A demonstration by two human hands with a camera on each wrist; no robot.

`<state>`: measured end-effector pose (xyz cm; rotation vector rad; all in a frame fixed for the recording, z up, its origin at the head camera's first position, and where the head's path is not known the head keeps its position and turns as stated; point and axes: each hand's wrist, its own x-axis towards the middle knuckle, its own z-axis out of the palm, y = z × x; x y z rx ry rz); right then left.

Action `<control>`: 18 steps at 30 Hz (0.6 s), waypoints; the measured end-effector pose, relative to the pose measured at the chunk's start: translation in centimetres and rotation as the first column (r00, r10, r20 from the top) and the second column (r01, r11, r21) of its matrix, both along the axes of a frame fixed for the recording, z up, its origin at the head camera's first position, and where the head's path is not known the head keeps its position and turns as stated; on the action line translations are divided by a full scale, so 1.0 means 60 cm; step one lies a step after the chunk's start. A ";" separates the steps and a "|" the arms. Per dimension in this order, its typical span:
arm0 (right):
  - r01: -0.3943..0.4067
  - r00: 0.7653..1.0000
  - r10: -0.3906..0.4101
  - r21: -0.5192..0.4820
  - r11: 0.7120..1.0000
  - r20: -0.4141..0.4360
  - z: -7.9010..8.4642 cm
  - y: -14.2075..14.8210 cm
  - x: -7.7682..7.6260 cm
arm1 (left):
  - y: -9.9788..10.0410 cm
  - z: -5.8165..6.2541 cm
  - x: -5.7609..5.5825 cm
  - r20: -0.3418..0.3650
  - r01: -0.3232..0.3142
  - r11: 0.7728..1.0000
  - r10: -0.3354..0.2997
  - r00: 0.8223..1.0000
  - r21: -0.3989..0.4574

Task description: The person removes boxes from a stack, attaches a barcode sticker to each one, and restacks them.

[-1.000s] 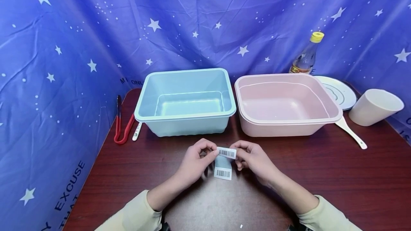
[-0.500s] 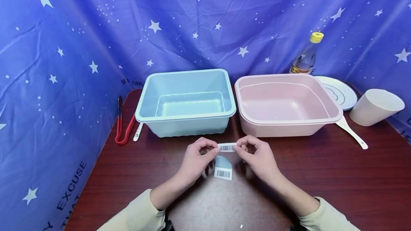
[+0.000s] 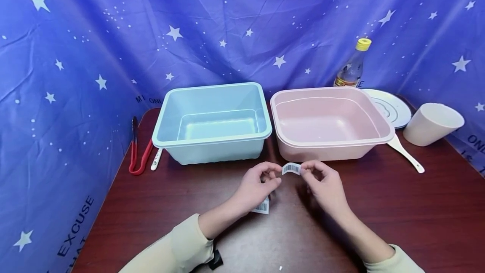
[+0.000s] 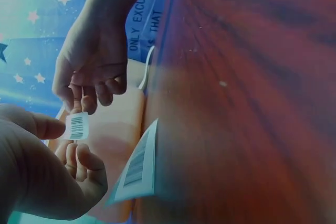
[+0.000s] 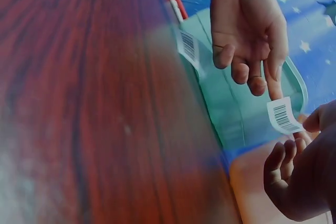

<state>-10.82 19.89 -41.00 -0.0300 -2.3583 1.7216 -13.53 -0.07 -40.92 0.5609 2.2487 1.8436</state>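
A small white barcode sticker (image 3: pixel 291 168) is held up, bent into a slight curve, between the two hands above the table. My right hand (image 3: pixel 326 186) pinches its right end between thumb and index finger. The index fingertip of my left hand (image 3: pixel 255 186) touches the sticker's left end; the left thumb stands apart from it. Under the left hand, on the table, lies a second barcode sticker (image 3: pixel 262 207) with a bluish sheet, partly hidden in the head view. The left wrist view shows that sticker (image 4: pixel 139 166) tilted up, next to the hand.
A blue basin (image 3: pixel 214 151) and a pink basin (image 3: pixel 326 153) stand behind the hands. Red-handled tongs (image 3: pixel 141 167) and a white handle (image 3: pixel 156 160) lie left. Right are a white spoon (image 3: pixel 407 155), plate (image 3: pixel 394 106), cup (image 3: pixel 432 125) and bottle (image 3: pixel 350 68).
Both hands have moved right with the sticker. The left thumb has come off it, and the flat strip is now curved. The left hand now partly covers the sticker on the table.
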 end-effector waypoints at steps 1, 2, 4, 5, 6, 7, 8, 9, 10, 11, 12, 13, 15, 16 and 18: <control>0.014 1.000 -0.014 0.006 1.000 0.011 -0.001 0.005 0.000 | 0.007 0.000 -0.002 0.012 0.013 1.000 -0.013 1.000 -0.002; 0.028 1.000 -0.028 0.013 1.000 0.015 -0.002 0.010 0.000 | 0.014 0.000 -0.004 0.025 0.024 1.000 -0.024 0.999 -0.004; 0.062 0.998 -0.062 0.045 0.997 0.000 -0.003 0.020 -0.002 | 0.027 0.001 -0.008 0.053 0.048 0.999 -0.047 0.998 -0.016; 0.081 0.997 -0.081 0.065 0.995 -0.013 -0.004 0.025 -0.004 | 0.033 0.000 -0.010 0.063 0.058 0.998 -0.057 0.996 -0.024; 0.102 0.995 -0.100 0.082 0.991 -0.024 -0.005 0.030 -0.005 | 0.040 0.000 -0.012 0.072 0.067 0.997 -0.064 0.995 -0.035; 0.125 0.992 -0.122 0.097 0.987 -0.033 -0.006 0.034 -0.006 | 0.046 -0.001 -0.015 0.078 0.075 0.996 -0.072 0.994 -0.046; 0.148 0.989 -0.144 0.111 0.983 -0.039 -0.007 0.037 -0.008 | 0.052 -0.001 -0.017 0.080 0.082 0.995 -0.077 0.994 -0.062; 0.170 0.985 -0.166 0.123 0.978 -0.043 -0.008 0.041 -0.010 | 0.058 -0.002 -0.019 0.081 0.088 0.993 -0.082 0.993 -0.076; 0.189 0.982 -0.185 0.131 0.973 -0.041 -0.008 0.044 -0.011 | 0.064 -0.002 -0.022 0.080 0.093 0.992 -0.086 0.993 -0.090; 0.209 0.978 -0.206 0.138 0.968 -0.037 -0.009 0.047 -0.013 | 0.070 -0.002 -0.023 0.075 0.094 0.990 -0.086 0.993 -0.102; 0.227 0.974 -0.225 0.144 0.963 -0.033 -0.010 0.050 -0.015 | 0.075 -0.001 -0.025 0.072 0.095 0.989 -0.087 0.994 -0.111; 0.244 0.970 -0.242 0.147 0.959 -0.030 -0.011 0.052 -0.017 | 0.079 0.000 -0.026 0.067 0.098 0.988 -0.090 0.994 -0.120; 0.276 0.961 -0.275 0.152 0.949 -0.028 -0.013 0.056 -0.019 | 0.088 0.002 -0.027 0.073 0.105 0.987 -0.096 0.993 -0.125; 0.291 0.957 -0.290 0.150 0.945 -0.029 -0.013 0.058 -0.020 | 0.092 0.003 -0.028 0.074 0.108 0.986 -0.099 0.992 -0.126; 0.316 0.949 -0.315 0.144 0.938 -0.035 -0.015 0.063 -0.023 | 0.099 0.004 -0.029 0.075 0.110 0.985 -0.101 0.992 -0.130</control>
